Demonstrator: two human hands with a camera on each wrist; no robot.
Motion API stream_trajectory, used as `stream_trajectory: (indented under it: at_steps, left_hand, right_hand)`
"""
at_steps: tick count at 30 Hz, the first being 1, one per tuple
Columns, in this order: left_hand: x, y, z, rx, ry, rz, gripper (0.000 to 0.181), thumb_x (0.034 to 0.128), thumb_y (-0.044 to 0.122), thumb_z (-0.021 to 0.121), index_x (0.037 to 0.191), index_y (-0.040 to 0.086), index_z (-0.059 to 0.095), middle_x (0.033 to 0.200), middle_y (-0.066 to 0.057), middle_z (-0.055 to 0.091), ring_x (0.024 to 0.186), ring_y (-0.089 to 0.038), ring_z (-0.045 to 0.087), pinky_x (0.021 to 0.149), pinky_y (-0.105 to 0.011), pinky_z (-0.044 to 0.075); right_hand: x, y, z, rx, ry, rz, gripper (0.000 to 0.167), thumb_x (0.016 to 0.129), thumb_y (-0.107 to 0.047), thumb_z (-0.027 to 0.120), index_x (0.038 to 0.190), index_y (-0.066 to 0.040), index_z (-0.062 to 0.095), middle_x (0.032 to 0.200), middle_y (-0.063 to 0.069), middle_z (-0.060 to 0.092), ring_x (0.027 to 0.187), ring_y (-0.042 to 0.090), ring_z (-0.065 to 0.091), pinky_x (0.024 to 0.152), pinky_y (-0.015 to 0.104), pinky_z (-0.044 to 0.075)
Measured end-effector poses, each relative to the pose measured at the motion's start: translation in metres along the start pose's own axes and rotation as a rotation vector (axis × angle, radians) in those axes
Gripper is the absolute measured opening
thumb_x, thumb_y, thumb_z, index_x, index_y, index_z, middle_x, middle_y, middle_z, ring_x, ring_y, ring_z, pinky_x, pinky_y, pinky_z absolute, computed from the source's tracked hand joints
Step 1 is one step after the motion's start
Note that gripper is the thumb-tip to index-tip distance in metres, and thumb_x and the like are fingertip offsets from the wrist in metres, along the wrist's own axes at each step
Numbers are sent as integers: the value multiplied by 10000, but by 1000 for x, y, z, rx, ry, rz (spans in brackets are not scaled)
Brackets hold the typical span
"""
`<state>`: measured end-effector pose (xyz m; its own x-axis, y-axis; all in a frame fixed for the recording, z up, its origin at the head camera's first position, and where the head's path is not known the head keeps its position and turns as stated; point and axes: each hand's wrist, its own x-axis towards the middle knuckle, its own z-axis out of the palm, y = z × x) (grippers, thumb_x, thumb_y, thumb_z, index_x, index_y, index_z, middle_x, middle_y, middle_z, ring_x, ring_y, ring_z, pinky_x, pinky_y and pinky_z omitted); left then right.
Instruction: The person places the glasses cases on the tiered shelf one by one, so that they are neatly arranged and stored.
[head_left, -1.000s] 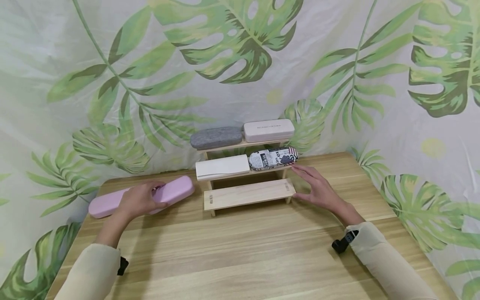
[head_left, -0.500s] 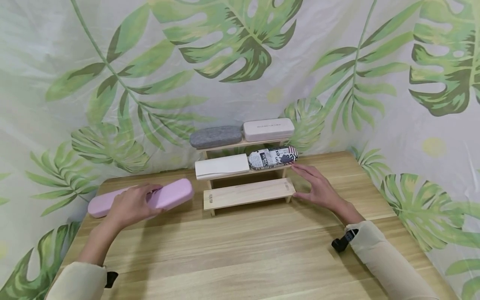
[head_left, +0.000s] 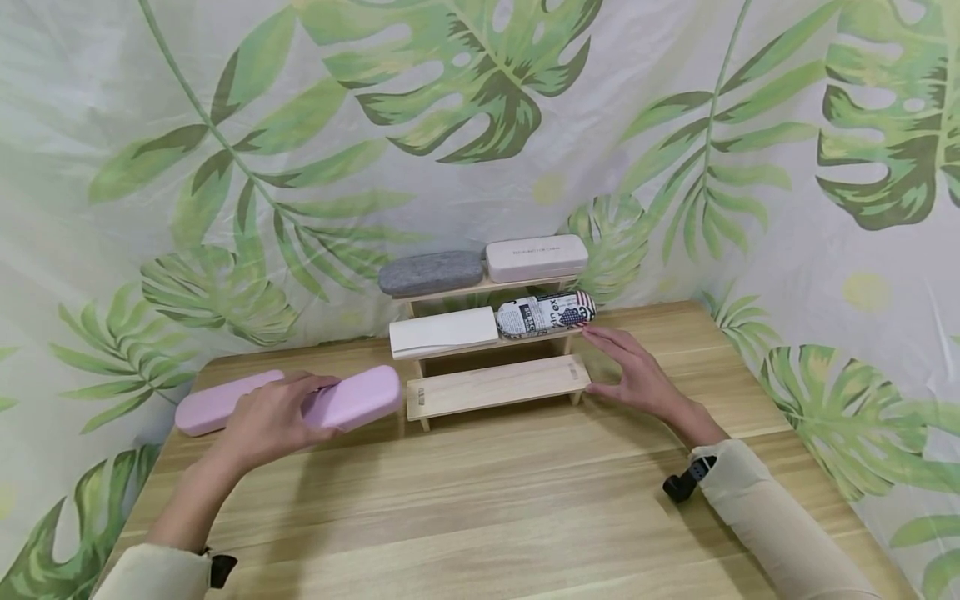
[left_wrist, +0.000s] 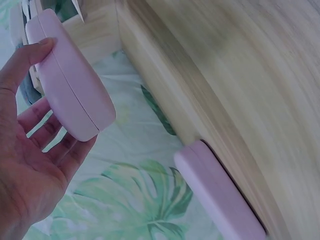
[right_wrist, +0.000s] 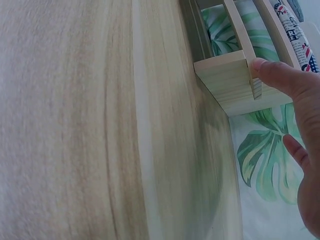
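My left hand (head_left: 264, 421) grips a lilac glasses case (head_left: 362, 395) between thumb and fingers, just left of a three-step wooden stand (head_left: 498, 387). In the left wrist view the held case (left_wrist: 70, 80) shows its lid seam, closed. A second lilac glasses case (head_left: 213, 406) lies on the table behind that hand, partly covered by it. My right hand (head_left: 636, 375) rests at the stand's right end, fingers extended and thumb touching the lowest step. The right wrist view shows the thumb (right_wrist: 272, 75) against the step's end. Nothing lies on the lowest step.
On the top step sit a grey felt glasses case (head_left: 431, 272) and a white one (head_left: 537, 257). The middle step holds a white flap case (head_left: 444, 332) and a printed case (head_left: 546, 314). A leaf-patterned cloth (head_left: 480, 100) hangs behind the wooden table (head_left: 480, 500).
The left hand has lifted the nearer lilac glasses case and shifted it right, closer to the stand. The right hand and the other cases stay where they were.
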<state>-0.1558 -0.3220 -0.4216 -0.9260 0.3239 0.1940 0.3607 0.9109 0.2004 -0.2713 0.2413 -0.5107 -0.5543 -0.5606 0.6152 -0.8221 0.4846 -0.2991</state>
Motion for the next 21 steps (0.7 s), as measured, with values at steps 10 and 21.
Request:
stream_trajectory:
  at_steps: [10,21]
  left_hand:
    - [10,30,6,-25,44,82,686,677,408,964,1274,141,758,1071,-23,768,762,-140,641,604,-335,447]
    - [26,60,23,-72,63,176,667,689,397,947,1267,118,763,1135,-55,769,912,-213,722,702,-388,549]
  right_hand:
    - [0,0,-1,-1,-15,25,1008,662,-189,1012,1524,12,529,1543,196,540,1363,385,525,1238,262,288]
    - [0,5,1,20,1,-2,990,665,-187,1003,1510,33,537,1538,201,544,1354,391,537,1229,249,299]
